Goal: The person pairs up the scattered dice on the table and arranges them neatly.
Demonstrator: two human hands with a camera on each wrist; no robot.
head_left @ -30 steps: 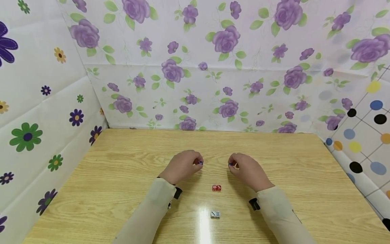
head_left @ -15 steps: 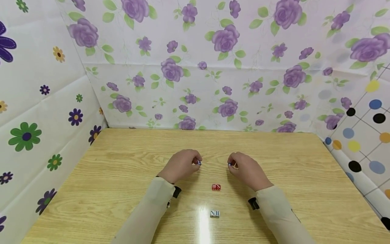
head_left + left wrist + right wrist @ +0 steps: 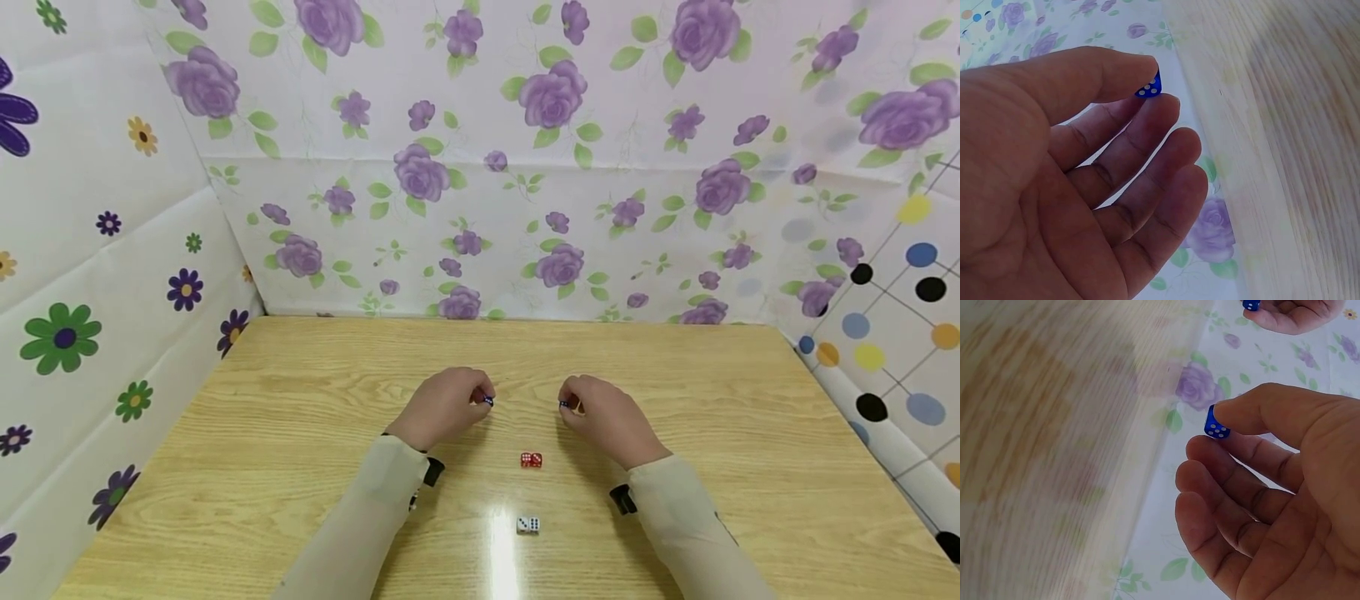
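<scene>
Between thumb and fingertips, my left hand [image 3: 444, 407] pinches a blue die [image 3: 1149, 87] with white pips; the thumb hides part of it. My right hand [image 3: 611, 418] pinches a second blue die [image 3: 1217, 427], its five-pip face showing in the right wrist view. Both hands are over the middle of the table, a short gap apart. Nearer the front, two red dice [image 3: 531, 460] sit side by side on the wood. Closer still, two white dice [image 3: 528, 525] with dark pips stand next to each other.
The wooden table [image 3: 300, 467] meets a flowered cloth wall [image 3: 510, 217] at the back. A cloth with coloured flowers [image 3: 135, 292] bounds the left side, and a dotted cloth [image 3: 892, 383] bounds the right.
The left hand has shifted slightly left, and the blue die in its fingertips has turned. The right hand has hardly moved; the red and white dice lie as before.
</scene>
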